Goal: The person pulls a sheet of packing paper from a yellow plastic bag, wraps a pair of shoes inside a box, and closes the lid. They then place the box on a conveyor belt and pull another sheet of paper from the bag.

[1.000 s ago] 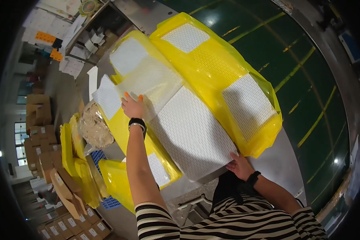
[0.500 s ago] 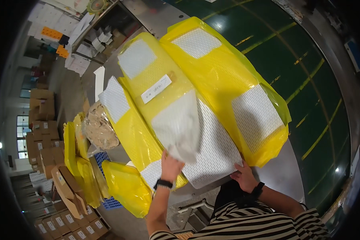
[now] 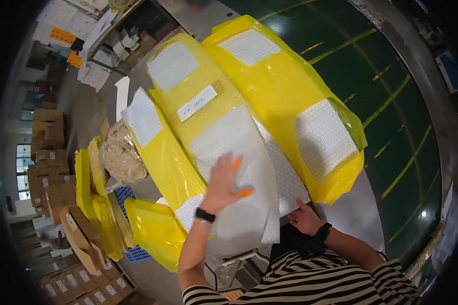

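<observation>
My left hand (image 3: 223, 185), fingers spread and blurred, lies over a translucent white sheet (image 3: 244, 213). Orange coverings show on its thumb and a finger. The sheet lies over white patterned sheets (image 3: 285, 175) and hangs past their near edge. My right hand (image 3: 306, 218) is at the near right corner of the patterned sheets, thumb and fingers at the edge, seemingly pinching it. Under and around them is a yellow plastic wrapping (image 3: 208, 66) with a small white label (image 3: 197, 103). Another yellow-wrapped pack (image 3: 269, 86) lies to the right, and a narrower yellow-wrapped one (image 3: 163, 147) to the left.
Crumpled brown paper in clear plastic (image 3: 123, 157) sits left of the packs. More yellow plastic (image 3: 155, 229) lies by a blue crate (image 3: 137, 254). Cardboard boxes (image 3: 79, 284) stand at far left. A green surface with yellow lines (image 3: 392, 127) spans the right.
The translucent sheet, bunched at my left hand before, now lies spread toward me over the patterned sheets. My left hand has opened and moved farther from me. My right hand stays at the corner.
</observation>
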The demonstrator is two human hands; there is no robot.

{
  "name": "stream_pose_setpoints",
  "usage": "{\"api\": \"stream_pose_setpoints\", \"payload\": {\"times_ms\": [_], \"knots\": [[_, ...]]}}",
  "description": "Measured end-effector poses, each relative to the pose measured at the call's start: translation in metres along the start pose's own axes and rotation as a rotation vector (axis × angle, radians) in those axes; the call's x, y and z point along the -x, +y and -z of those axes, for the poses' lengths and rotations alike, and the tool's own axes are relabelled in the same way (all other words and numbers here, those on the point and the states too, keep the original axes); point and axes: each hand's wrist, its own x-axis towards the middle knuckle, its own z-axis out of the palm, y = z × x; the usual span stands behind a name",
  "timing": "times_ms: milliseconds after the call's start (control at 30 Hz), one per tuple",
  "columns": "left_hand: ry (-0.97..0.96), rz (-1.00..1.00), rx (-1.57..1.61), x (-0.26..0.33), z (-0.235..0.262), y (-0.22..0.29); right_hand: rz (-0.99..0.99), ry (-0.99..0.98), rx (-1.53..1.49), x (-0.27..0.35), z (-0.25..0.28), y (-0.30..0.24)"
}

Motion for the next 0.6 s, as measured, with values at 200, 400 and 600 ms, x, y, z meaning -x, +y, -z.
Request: {"api": "stream_pose_setpoints", "payload": {"times_ms": [200, 400, 600], "knots": [[0.054, 0.105, -0.287, -0.017, -0.091, -0.007, 0.126, 0.069, -0.030, 0.012, -0.021, 0.013], [0.136, 0.005, -0.008, -0.029, -0.076, 0.002, 0.693, 0.150, 0.281, 0.017, -0.045, 0.014], [0.232, -0.084, 0.037, -0.027, -0.112, 0.036, 0.527, 0.174, 0.007, 0.024, -0.067, -0.010]]}}
